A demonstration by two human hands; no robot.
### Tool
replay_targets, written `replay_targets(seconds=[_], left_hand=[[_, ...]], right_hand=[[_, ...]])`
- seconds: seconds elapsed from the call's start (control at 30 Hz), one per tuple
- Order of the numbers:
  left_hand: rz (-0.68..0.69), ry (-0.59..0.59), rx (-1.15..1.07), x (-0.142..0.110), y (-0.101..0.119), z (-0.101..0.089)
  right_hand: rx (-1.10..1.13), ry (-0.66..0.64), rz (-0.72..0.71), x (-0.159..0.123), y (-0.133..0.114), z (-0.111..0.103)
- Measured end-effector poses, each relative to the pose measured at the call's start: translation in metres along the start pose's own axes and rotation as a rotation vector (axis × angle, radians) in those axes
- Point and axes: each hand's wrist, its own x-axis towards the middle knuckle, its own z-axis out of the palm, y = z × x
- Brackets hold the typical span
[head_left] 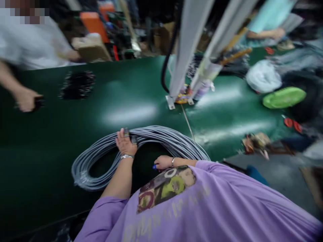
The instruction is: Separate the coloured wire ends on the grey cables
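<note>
A large coil of grey cable lies in a long loop on the green tabletop. My left hand rests on its upper left part, fingers stretched out and lying flat. Small dark block-like pieces, perhaps connectors, show beside those fingers. Clear wrapping seems to bind the coil's left end. Inside the loop, close to my body, my right hand is closed around a small thing with a blue end; the rest of it is hidden in the fist. The coil's right end passes behind my right forearm.
Two grey metal posts stand bolted to the green table. A bundle of black pieces lies at left, near a co-worker's hand gripping something dark. At right are a white bag, a green oval item and red-handled scissors.
</note>
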Motion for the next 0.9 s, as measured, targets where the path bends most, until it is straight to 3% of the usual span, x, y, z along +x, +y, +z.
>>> replay_targets(seconds=[0.1, 0.27, 0.37, 0.47, 0.57, 0.67, 0.8, 0.9], left_hand=[[0.019, 0.002, -0.01, -0.003, 0.005, -0.001], [0.049, 0.042, -0.033, -0.011, 0.011, -0.004], [0.06, 0.04, -0.05, -0.017, 0.018, -0.009], [0.082, 0.049, -0.041, -0.024, 0.026, -0.014], [0.068, 0.032, -0.015, -0.029, 0.03, -0.016], [0.082, 0.017, 0.016, -0.027, 0.029, -0.015], [0.052, -0.037, 0.101, -0.015, 0.025, -0.01], [-0.118, -0.044, 0.174, -0.012, 0.03, -0.005]], right_hand=[[0.225, 0.205, 0.035, -0.055, 0.045, 0.05], [0.626, 0.523, 0.266, -0.135, 0.109, 0.184], [0.829, 0.669, 0.485, -0.165, 0.129, 0.263], [1.036, 0.75, 0.613, -0.182, 0.14, 0.319], [1.194, 0.802, 0.646, -0.191, 0.149, 0.349], [1.271, 0.824, 0.629, -0.196, 0.163, 0.359], [1.264, 0.819, 0.62, -0.201, 0.19, 0.353], [1.2, 0.824, 0.605, -0.206, 0.216, 0.338]])
